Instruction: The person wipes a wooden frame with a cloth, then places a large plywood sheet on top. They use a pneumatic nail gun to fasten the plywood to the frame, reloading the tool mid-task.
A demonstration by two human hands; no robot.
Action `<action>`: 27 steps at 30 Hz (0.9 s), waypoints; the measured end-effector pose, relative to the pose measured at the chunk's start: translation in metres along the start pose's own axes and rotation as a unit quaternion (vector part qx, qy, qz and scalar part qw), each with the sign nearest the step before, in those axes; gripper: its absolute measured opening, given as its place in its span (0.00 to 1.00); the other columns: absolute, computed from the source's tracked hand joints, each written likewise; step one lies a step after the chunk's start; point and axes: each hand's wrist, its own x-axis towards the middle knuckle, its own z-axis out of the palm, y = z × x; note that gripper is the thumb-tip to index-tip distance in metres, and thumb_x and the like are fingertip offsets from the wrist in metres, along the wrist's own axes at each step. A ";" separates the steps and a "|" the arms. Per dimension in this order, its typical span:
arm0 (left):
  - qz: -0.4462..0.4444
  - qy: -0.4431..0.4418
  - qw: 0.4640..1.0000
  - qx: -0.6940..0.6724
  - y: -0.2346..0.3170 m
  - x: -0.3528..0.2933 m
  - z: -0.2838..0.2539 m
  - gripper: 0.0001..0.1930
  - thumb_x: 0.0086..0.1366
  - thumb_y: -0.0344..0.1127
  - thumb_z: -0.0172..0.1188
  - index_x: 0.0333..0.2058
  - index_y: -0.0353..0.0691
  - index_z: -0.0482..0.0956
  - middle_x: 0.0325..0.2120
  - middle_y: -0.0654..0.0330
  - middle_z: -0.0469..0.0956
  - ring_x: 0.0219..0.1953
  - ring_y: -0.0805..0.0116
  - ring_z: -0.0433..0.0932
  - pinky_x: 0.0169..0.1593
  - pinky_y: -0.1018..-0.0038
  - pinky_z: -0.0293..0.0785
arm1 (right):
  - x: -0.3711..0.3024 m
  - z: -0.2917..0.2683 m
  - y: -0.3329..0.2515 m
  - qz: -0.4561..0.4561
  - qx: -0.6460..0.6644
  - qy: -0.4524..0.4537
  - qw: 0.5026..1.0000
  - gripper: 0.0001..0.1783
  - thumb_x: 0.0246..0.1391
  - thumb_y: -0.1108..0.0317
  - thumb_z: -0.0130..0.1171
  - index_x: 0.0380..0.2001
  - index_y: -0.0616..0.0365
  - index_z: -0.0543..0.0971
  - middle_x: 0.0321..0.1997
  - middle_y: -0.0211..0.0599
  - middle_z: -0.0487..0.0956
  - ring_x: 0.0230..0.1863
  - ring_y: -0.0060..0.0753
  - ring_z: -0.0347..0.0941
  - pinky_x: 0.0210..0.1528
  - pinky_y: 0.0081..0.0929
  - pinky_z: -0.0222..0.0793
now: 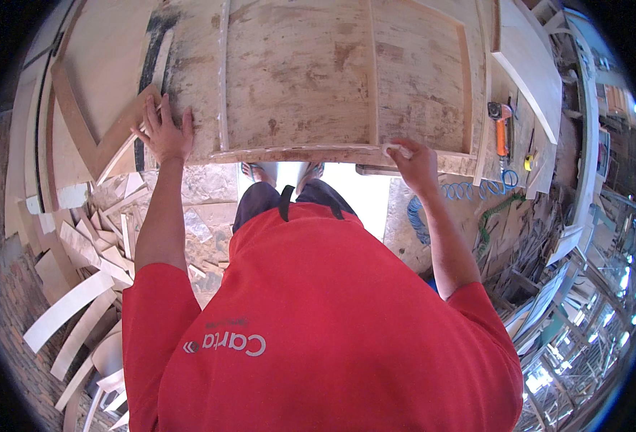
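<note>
A large curved wooden panel (pixel 296 79) with raised strips lies across the workbench in front of me. My left hand (pixel 164 129) rests flat on its left part, fingers spread, close to the near edge. My right hand (pixel 415 164) presses a small pale pad or folded piece of sandpaper (pixel 397 150) against the panel's near rim. Below me I see my red shirt, dark trousers and feet.
Several curved wooden offcuts (pixel 80 302) lie piled on the floor at left. An orange power tool (pixel 501 129) sits on the bench at right, with a blue coiled air hose (pixel 469 191) below it. More boards and frames (pixel 548 288) are stacked at right.
</note>
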 end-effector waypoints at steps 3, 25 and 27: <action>-0.001 -0.007 1.000 0.022 -0.002 -0.001 0.005 0.38 0.70 0.66 0.45 0.73 0.56 0.59 0.76 0.60 0.47 0.78 0.61 0.43 0.73 0.35 0.23 | 0.002 -0.006 0.016 0.022 0.007 0.007 1.000 0.19 0.52 0.53 0.70 0.43 0.51 0.87 0.32 0.48 0.86 0.37 0.45 0.85 0.43 0.38 0.78; -0.012 -0.009 0.999 0.035 -0.006 0.006 -0.001 0.36 0.69 0.65 0.50 0.71 0.60 0.61 0.76 0.59 0.48 0.78 0.59 0.45 0.71 0.30 0.25 | 0.003 -0.061 0.140 0.106 0.013 0.121 0.987 0.19 0.50 0.53 0.70 0.42 0.51 0.88 0.33 0.49 0.86 0.39 0.47 0.84 0.44 0.39 0.77; -0.037 0.081 0.995 -0.033 0.009 0.016 -0.015 0.37 0.69 0.65 0.50 0.71 0.56 0.61 0.76 0.58 0.47 0.78 0.58 0.45 0.71 0.31 0.23 | 0.004 -0.067 0.149 0.106 0.023 0.124 0.986 0.18 0.50 0.53 0.70 0.42 0.49 0.88 0.33 0.49 0.86 0.38 0.47 0.84 0.44 0.39 0.77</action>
